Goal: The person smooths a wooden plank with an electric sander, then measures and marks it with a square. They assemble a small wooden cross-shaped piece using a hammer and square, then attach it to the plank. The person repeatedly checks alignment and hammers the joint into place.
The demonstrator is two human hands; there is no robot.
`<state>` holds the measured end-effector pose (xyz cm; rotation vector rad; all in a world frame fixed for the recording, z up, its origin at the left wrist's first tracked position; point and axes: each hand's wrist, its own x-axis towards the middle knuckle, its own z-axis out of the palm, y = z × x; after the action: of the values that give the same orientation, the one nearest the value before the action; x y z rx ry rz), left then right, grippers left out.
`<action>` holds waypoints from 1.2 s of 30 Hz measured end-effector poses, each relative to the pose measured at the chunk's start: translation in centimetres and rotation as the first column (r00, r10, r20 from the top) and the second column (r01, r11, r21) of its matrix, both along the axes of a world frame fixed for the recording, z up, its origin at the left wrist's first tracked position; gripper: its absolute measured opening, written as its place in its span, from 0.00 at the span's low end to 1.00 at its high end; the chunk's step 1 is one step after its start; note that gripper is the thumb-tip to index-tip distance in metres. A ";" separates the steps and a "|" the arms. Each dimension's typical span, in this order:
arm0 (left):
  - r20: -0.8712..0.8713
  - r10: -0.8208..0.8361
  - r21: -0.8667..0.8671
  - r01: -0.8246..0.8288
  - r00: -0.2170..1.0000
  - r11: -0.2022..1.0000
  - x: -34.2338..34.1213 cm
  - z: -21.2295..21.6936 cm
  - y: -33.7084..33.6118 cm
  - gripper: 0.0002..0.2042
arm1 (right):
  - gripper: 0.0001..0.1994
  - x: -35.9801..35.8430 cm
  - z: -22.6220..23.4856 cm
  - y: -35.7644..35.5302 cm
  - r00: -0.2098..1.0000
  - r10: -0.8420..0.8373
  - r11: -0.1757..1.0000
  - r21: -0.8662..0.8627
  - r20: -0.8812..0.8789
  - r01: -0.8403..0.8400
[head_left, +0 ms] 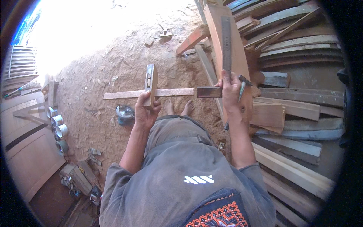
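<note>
Wooden strip (170, 92), long and thin, is held level across the view, above a sawdust-covered floor (113, 64). It is gripped by the left hand (145, 109), closed around a hammer (150, 84) set across it. The right hand (230, 92) is closed on a metal try square (211, 92) at its end, beside a reddish plank (227, 41) and stacked boards (298, 102).

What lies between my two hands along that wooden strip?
In the head view, between left hand and right hand: bare wooden strip, then a dark metal blade; bare feet below.
</note>
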<state>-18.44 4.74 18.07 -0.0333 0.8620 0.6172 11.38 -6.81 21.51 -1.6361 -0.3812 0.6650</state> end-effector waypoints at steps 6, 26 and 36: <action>0.035 -0.042 0.041 0.040 0.999 0.998 0.3 -0.2 -0.1 0.13 | 0.17 -0.2 -1.3 -0.2 1.000 -0.019 0.999 0.026 -0.013 0.019; -0.024 -0.043 0.053 0.044 0.999 0.998 -1.0 -0.5 0.0 0.10 | 0.28 3.3 2.2 1.1 0.531 0.847 0.401 -0.688 0.026 -0.605; -0.092 -0.014 0.033 0.017 0.996 0.999 -0.4 0.2 -0.4 0.09 | 0.28 3.2 2.0 1.6 0.497 0.867 0.380 -0.683 0.029 -0.624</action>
<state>-18.86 4.39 18.23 0.0322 0.9403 0.6221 14.63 -5.24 23.56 -2.1912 -1.4478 1.2668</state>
